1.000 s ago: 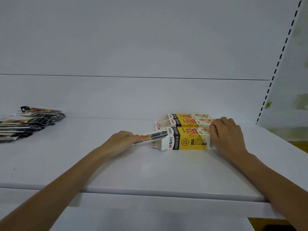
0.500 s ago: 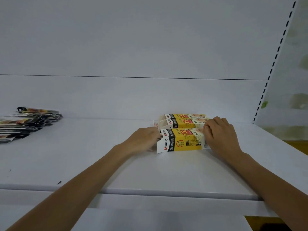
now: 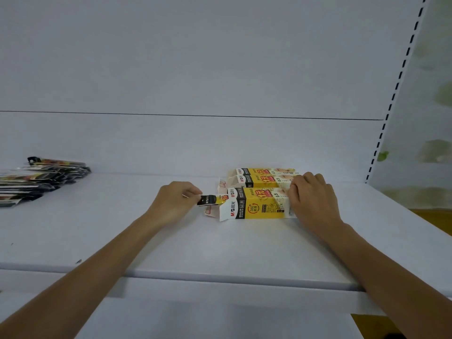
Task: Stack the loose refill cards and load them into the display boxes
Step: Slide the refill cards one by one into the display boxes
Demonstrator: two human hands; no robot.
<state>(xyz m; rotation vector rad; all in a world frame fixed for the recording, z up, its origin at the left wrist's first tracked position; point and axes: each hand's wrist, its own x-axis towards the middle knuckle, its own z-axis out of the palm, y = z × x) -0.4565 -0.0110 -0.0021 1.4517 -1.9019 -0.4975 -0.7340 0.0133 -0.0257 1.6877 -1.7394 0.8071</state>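
Left hand [image 3: 177, 201] pinches the black end of a refill card [image 3: 210, 199] between thumb and curled fingers, the card's other end inside the open left mouth of the near box [image 3: 259, 204]. Right hand [image 3: 314, 199] grips that box's right end, fingers curled over its top. Two more boxes [image 3: 263, 177] lie just behind on the white shelf [image 3: 220, 248]; loose cards [image 3: 36, 182] piled far left.
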